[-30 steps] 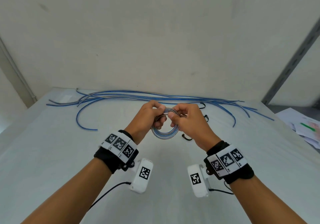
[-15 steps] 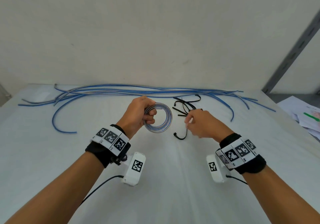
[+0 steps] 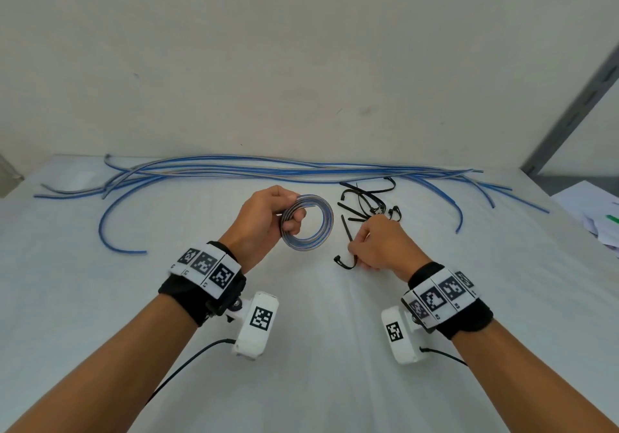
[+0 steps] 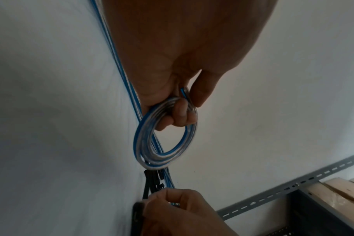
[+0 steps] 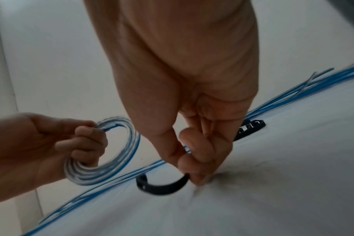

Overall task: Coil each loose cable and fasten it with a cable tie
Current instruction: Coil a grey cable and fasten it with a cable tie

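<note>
While the left hand [image 3: 264,221] grips one coiled cable [image 3: 310,223], the right hand [image 3: 382,245] pinches a cable tie [image 5: 164,186]; loose cables [image 3: 268,169] await, uncoiled.

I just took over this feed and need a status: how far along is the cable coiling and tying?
Done: one cable is wound into a coil, gripped by the left hand, but not yet tied. In hand: the right hand pinches a black cable tie on the table, beside the spare ties. Left: fastening this coil, then coiling and tying the loose blue cables along the far edge. No finished bundle is visible.
</note>
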